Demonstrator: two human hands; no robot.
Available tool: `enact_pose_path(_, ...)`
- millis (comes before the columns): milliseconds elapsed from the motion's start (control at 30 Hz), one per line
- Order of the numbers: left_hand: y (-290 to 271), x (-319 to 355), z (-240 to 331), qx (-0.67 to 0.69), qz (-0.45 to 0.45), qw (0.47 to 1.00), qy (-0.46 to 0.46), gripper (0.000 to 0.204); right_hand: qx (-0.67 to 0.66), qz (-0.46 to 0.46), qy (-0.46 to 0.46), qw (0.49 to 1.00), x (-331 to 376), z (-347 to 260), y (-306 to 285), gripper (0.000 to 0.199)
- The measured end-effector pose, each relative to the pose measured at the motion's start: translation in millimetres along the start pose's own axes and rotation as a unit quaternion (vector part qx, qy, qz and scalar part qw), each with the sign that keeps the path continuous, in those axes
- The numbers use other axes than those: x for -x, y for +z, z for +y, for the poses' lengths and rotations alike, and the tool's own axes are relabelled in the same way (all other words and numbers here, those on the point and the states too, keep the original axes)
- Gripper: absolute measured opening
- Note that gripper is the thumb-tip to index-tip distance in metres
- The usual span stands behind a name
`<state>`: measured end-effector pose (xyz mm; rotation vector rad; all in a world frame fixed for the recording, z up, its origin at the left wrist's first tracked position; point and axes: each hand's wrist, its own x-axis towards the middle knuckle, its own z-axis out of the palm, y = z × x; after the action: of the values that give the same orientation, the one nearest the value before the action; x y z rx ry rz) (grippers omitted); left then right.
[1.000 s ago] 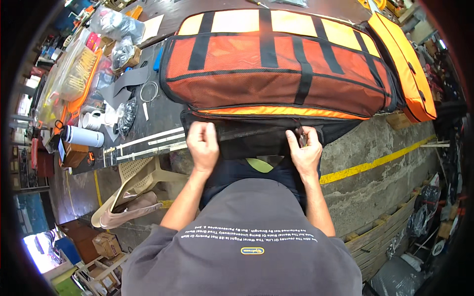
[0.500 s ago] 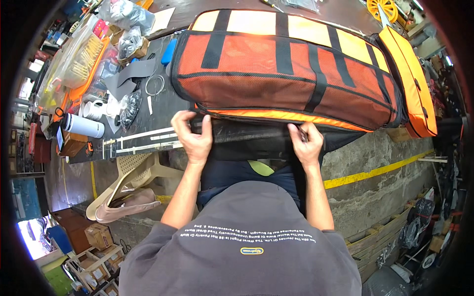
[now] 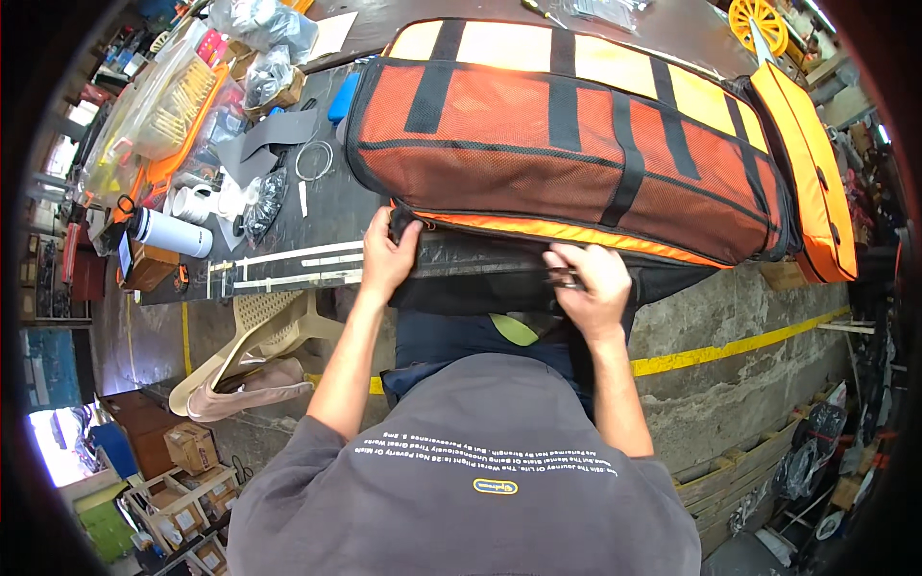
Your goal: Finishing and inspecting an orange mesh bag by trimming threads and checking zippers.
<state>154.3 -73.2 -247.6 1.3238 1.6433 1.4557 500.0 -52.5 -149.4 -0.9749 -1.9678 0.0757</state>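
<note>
A large orange bag (image 3: 499,178) with dark mesh panels and black straps lies on its side across the table. My left hand (image 3: 389,259) is closed at its near left corner, thumb and fingers pinching the black fabric edge (image 3: 403,223). Bright orange trim with a dark seam runs rightward from that corner. My right hand (image 3: 597,288) is closed in front of the seam, near the bag's middle. A small dark tool (image 3: 567,278) shows between its fingers, blurred, so its kind is unclear. Black fabric (image 3: 663,278) hangs over the table edge beside this hand.
An orange flap (image 3: 807,173) sticks out at the bag's right end. To the left are a white bottle (image 3: 173,233), a coil of wire (image 3: 314,160), grey sheet scraps (image 3: 269,139) and clear plastic bins (image 3: 163,106). A beige chair (image 3: 259,331) stands below the table's left edge.
My left hand has closed on the bag's corner, where its fingers were more spread. The right hand has turned and moved slightly left and down. The whole view has shifted a little.
</note>
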Motion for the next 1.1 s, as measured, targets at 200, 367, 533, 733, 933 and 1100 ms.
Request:
enact_pose_path(200, 28, 26, 35, -0.299, 0.225, 0.894, 0.246, 0.069, 0.067, -0.089, -0.059, 0.992, -35, 4, 41, 0.022)
enact_pose_path(367, 26, 15, 59, -0.208, 0.155, 0.922, 0.288, 0.049, 0.028, -0.112, 0.001, 0.993, -63, 19, 51, 0.006)
enact_pose_path(533, 40, -29, 38, -0.213, 0.107, 0.921, 0.307, 0.034, 0.02, -0.143, 0.028, 0.989, -107, 49, 78, 0.017)
enact_pose_path(733, 68, -40, 76, -0.263, 0.103, 0.899, 0.335, 0.041, -0.071, -0.112, 0.069, 0.989, -104, 69, 56, 0.017)
enact_pose_path(933, 132, -24, 107, -0.107, -0.078, 0.9, 0.416, 0.041, 0.031, 0.016, 0.256, 0.966, -40, 107, -35, 0.021)
enact_pose_path(1100, 198, -23, 109, -0.142, -0.108, 0.906, 0.385, 0.04, 0.242, -0.05, 0.063, 0.967, -21, 127, -61, 0.039)
